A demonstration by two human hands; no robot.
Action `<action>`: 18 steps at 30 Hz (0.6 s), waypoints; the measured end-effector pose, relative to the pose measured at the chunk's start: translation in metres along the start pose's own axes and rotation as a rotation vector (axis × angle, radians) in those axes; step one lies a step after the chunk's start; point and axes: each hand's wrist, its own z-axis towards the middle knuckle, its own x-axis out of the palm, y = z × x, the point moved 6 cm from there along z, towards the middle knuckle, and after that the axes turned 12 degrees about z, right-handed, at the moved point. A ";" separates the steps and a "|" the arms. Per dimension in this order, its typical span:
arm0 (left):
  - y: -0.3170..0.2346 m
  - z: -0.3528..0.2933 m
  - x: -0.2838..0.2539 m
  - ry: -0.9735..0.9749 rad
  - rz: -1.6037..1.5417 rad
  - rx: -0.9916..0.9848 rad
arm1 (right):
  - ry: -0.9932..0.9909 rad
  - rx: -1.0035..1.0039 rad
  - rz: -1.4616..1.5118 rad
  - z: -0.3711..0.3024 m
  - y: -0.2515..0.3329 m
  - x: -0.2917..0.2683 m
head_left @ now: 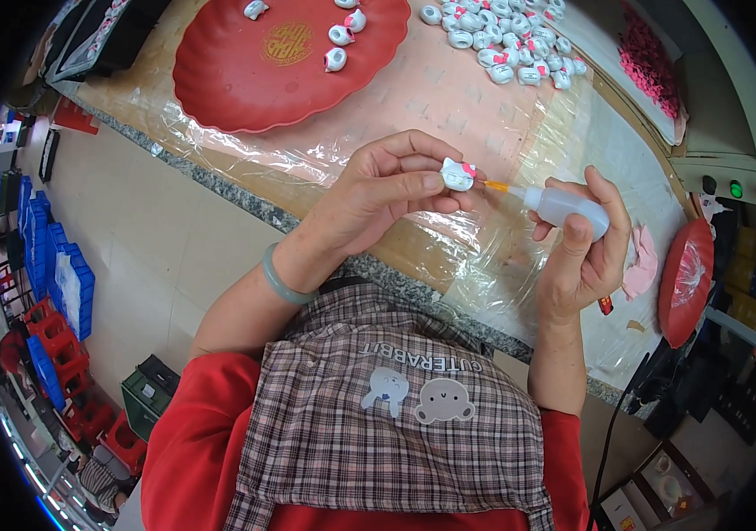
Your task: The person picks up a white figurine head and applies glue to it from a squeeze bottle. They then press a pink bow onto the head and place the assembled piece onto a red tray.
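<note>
My left hand [400, 181] pinches a small white cat-head figure [457, 175] with a pink bow, held above the table's near edge. In my right hand [586, 239] is a translucent squeeze bottle [572, 209], tilted to the left. Its thin tip with an orange base [495, 186] points at the figure, close to the bow; whether it touches I cannot tell. My fingers wrap around the bottle's body. Beyond my hands lies a pile of similar white figures [506, 40], some with pink bows. A few more, such as one white figure [340, 35], sit on a red scalloped tray [245, 102].
Plastic sheeting [342, 119] covers the table, which has a speckled stone edge [245, 205]. Many small pink pieces [648, 62] lie on a white surface at the far right. A pink cloth [640, 263] and a red dish [686, 283] are right of my right hand. A black cable [606, 442] hangs nearby.
</note>
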 end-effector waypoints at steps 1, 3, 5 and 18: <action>0.001 0.000 -0.001 0.001 -0.013 0.004 | -0.001 0.004 0.005 0.000 0.000 0.000; 0.002 0.000 -0.002 0.009 -0.029 0.007 | 0.006 -0.002 -0.005 -0.001 0.000 0.000; 0.001 0.001 -0.001 0.019 -0.045 0.009 | 0.012 -0.009 -0.015 -0.001 0.001 -0.001; 0.000 0.001 -0.001 0.005 -0.032 0.017 | 0.024 -0.032 -0.007 -0.002 0.002 0.000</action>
